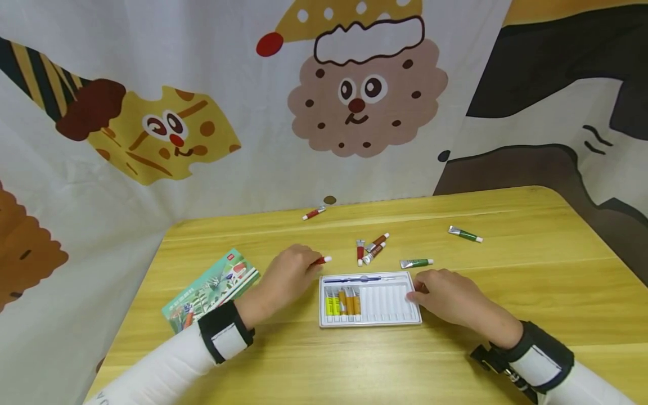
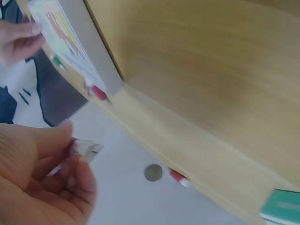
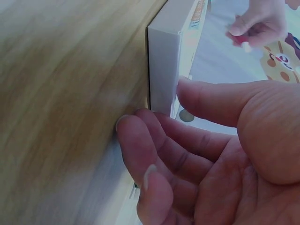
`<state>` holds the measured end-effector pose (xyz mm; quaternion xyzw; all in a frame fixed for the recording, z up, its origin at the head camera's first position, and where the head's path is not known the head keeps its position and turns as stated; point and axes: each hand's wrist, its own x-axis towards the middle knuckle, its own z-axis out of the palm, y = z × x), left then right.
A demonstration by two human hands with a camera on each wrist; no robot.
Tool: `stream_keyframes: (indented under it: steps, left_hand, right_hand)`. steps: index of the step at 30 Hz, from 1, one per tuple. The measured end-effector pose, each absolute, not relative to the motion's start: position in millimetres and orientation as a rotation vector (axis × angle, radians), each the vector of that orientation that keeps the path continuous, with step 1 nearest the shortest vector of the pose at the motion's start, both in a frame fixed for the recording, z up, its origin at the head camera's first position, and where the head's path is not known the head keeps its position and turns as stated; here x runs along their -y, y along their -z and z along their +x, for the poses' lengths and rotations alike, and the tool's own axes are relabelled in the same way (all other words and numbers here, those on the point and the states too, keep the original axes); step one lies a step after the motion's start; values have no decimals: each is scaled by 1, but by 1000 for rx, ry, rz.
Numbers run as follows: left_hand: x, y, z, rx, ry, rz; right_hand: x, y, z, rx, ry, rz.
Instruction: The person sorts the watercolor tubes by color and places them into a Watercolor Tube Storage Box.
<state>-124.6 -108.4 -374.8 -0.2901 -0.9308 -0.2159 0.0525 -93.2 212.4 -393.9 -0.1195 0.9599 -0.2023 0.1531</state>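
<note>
My left hand [image 1: 291,273] pinches a red paint tube [image 1: 323,260] between thumb and fingers, its white cap pointing right. In the left wrist view the tube's silver crimped end [image 2: 89,149] sticks out past the fingertips. Just right of that hand lies a white paint box [image 1: 390,324], with a blue brush [image 1: 354,279] along its top slot and several yellow and ochre tubes [image 1: 343,304] in its left grooves. My right hand [image 1: 448,292] holds the box's right end, thumb over the rim and fingers curled against the side wall.
Behind the box lie a red tube [image 1: 360,253], two brown tubes [image 1: 377,243] and a green tube [image 1: 417,263]. Another green tube [image 1: 466,234] is farther right; a red one [image 1: 314,213] is near the back edge. A green illustrated carton [image 1: 212,289] lies beside the left forearm.
</note>
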Motion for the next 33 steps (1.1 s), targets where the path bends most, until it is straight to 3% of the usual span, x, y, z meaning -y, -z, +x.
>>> stream_keyframes:
  steps: [6,15,33]
  left_hand:
    - [90,377,-119,2662,527,-1248]
    - [64,383,-113,2554,311,-1572]
    - [50,400,-107,2509,11,-1697]
  right_hand:
    - [-212,394,-94,-2756,583,-349]
    - [-214,394,-93,-2753,588,-354]
    - [-214,396,-94,-2748,604,-359]
